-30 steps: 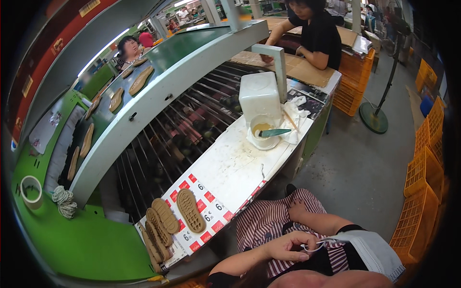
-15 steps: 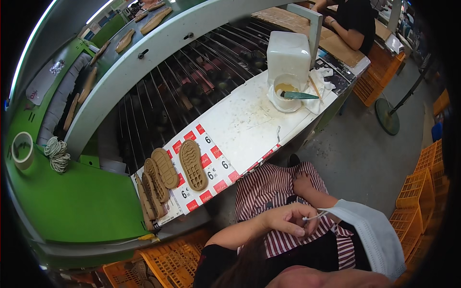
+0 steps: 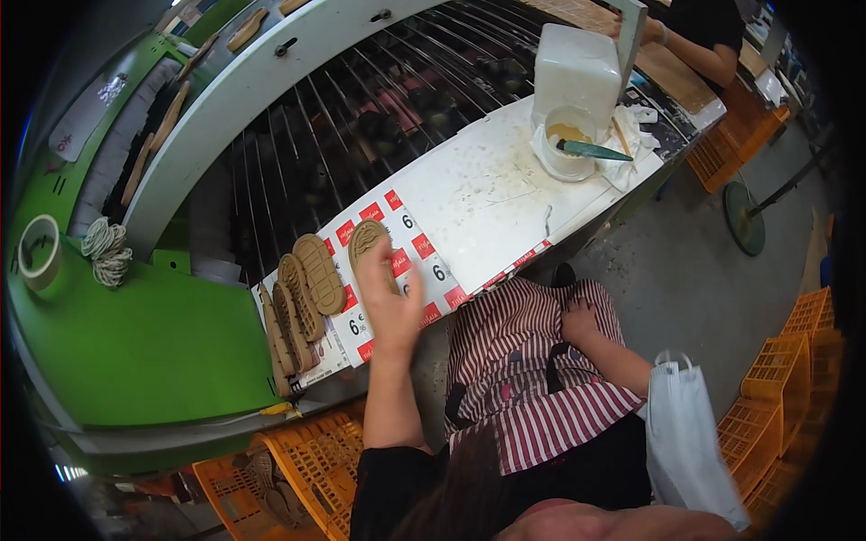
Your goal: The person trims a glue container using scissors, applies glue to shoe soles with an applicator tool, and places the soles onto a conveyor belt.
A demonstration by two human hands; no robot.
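My left hand [image 3: 390, 302] is over a tan shoe sole [image 3: 368, 234] lying on the printed white-and-red sheet [image 3: 448, 295]. Its thumb stands apart from the fingers, which cover much of the sole; whether they touch it I cannot tell. Just left of it a second tan sole [image 3: 319, 274] lies with its tread up, and several more soles [image 3: 300, 296] lean in a row at the bench's end. My right hand [image 3: 579, 320] lies with fingers extended on the striped apron [image 3: 532, 388] over my leg, holding nothing.
On the bench stand a whitish container [image 3: 582, 72] and a cup [image 3: 564, 158] of yellowish liquid, a green-handled brush [image 3: 595, 151] across it. Behind runs a rack of metal rods [image 3: 361, 117]. A face mask [image 3: 690, 433] hangs at my right. Orange crates [image 3: 316, 469] stand below. A co-worker's arm [image 3: 690, 54] is far right.
My left hand has left the face mask's loop and reached forward to the left over the sole. The mask hangs lower. My right hand stays on my leg; the view has shifted.
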